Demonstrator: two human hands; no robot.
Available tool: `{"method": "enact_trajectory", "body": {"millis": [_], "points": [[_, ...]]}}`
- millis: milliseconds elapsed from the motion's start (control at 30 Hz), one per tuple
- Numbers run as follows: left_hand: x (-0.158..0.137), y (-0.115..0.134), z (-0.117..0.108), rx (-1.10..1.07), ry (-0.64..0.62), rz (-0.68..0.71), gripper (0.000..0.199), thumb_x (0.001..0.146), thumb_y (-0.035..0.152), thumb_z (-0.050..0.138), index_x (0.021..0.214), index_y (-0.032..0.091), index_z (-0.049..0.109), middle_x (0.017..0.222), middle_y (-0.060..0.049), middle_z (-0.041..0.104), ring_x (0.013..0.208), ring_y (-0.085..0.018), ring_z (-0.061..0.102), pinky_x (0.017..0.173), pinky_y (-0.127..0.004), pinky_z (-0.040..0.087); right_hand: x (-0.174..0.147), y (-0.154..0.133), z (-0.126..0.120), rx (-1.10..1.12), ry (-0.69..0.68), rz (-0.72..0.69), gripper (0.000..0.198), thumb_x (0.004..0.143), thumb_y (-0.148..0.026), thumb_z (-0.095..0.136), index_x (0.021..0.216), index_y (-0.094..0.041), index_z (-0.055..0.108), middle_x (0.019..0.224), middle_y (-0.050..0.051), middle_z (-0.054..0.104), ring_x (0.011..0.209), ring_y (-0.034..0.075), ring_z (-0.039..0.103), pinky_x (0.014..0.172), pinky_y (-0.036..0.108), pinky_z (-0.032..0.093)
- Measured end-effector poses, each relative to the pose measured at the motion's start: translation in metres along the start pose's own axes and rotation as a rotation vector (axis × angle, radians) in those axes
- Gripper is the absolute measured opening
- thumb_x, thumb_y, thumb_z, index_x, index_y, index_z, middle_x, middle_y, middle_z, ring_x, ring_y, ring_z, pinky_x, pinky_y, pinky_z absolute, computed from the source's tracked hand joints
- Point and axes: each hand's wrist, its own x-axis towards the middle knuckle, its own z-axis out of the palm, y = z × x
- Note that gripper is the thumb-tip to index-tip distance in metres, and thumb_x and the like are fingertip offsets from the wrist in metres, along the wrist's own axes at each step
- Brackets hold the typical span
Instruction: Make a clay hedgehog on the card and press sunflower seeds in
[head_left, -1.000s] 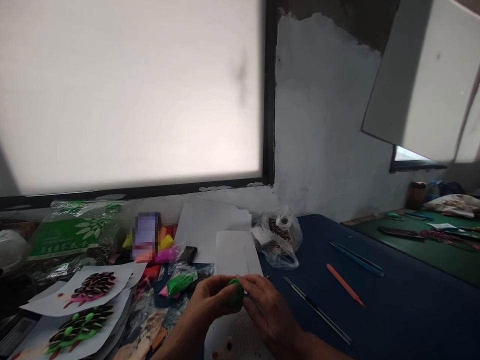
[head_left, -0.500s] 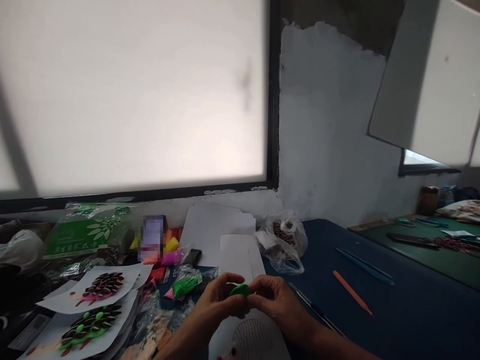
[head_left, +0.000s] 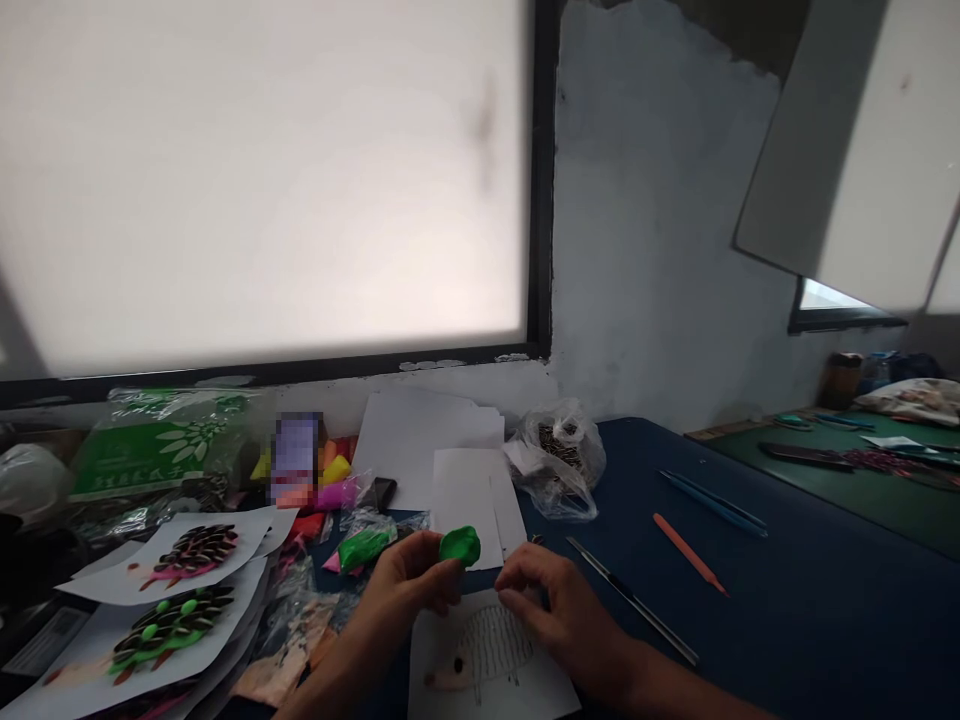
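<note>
A flattened lump of bright green modelling clay (head_left: 460,546) is pinched between the thumb and fingers of my left hand (head_left: 416,577). Just to its right, my right hand (head_left: 551,600) is apart from the clay, with thumb and forefinger curled together over the paper. Whether anything small sits in that pinch I cannot make out. Below both hands lies a white sheet with a hedgehog drawing (head_left: 495,650), its spines drawn as lines and its face coloured. My right hand covers part of the sheet.
On the left are finished hedgehog pictures (head_left: 187,555) with seeds on clay, and bagged green clay (head_left: 364,548). White paper (head_left: 469,490) and a plastic bag of seeds (head_left: 559,455) lie behind. To the right are a metal craft knife (head_left: 637,605), an orange tool (head_left: 690,555) and blue tweezers (head_left: 712,503).
My hands have moved apart; before, both held the green clay together. Now only the left hand has it, tilted up with its flat side showing. The view has tipped down slightly.
</note>
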Motion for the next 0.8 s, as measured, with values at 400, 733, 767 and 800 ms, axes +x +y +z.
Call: {"method": "enact_trajectory", "body": {"millis": [400, 733, 767, 800], "points": [[-0.003, -0.009, -0.001, 0.028, 0.009, 0.042, 0.046, 0.065, 0.054, 0.083, 0.087, 0.016, 0.068, 0.065, 0.000, 0.066, 0.061, -0.017, 0.061, 0.056, -0.025, 0.046, 0.004, 0.000, 0.008, -0.244, -0.153, 0.064, 0.014, 0.076, -0.003, 0.069, 0.070, -0.016, 0.068, 0.078, 0.001, 0.061, 0.081, 0.017, 0.059, 0.074, 0.027, 0.043], [0.001, -0.020, 0.002, 0.043, 0.030, 0.048, 0.052, 0.062, 0.060, 0.081, 0.085, 0.016, 0.066, 0.062, 0.000, 0.064, 0.058, -0.017, 0.057, 0.056, -0.026, 0.043, 0.006, 0.001, 0.012, -0.300, -0.189, 0.067, 0.014, 0.077, -0.005, 0.066, 0.070, -0.017, 0.065, 0.079, 0.003, 0.062, 0.082, 0.019, 0.059, 0.074, 0.029, 0.043], [0.001, -0.020, 0.003, 0.045, 0.032, 0.046, 0.052, 0.060, 0.060, 0.081, 0.084, 0.016, 0.065, 0.062, 0.000, 0.063, 0.059, -0.017, 0.057, 0.056, -0.026, 0.042, 0.006, 0.001, 0.012, -0.308, -0.193, 0.064, 0.014, 0.079, -0.006, 0.066, 0.071, -0.017, 0.064, 0.080, 0.003, 0.062, 0.082, 0.019, 0.059, 0.074, 0.029, 0.043], [0.001, -0.019, 0.003, 0.047, 0.033, 0.043, 0.052, 0.059, 0.060, 0.081, 0.083, 0.017, 0.065, 0.063, 0.000, 0.063, 0.059, -0.017, 0.057, 0.055, -0.026, 0.042, 0.006, 0.001, 0.013, -0.315, -0.196, 0.059, 0.014, 0.080, -0.006, 0.065, 0.071, -0.017, 0.063, 0.080, 0.003, 0.062, 0.082, 0.019, 0.058, 0.075, 0.030, 0.043]]}}
